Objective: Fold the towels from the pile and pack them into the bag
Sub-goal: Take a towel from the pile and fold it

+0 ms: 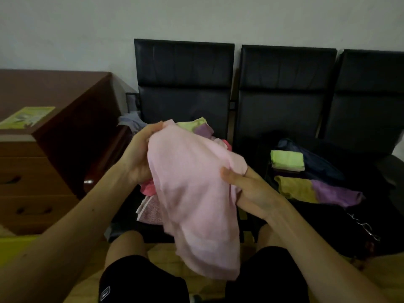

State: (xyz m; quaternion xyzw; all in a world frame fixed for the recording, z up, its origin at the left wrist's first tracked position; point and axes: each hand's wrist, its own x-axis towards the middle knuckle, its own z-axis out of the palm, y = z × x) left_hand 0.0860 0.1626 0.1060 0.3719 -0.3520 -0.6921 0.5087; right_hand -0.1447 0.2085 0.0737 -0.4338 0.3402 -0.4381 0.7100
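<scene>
My head carries the only camera, wide-angled. It faces forward and down, close over my left hand (135,156) and right hand (253,191), with black chairs (184,84) against the wall (87,29) beyond.

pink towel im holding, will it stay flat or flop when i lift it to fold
Probably floppy: the pink towel sags in loose folds below the left hand and right hand gripping it. Likely light, since pinched edges alone carry it. It seems unlikely to slip; the cloth bunches under the right thumb.
</scene>
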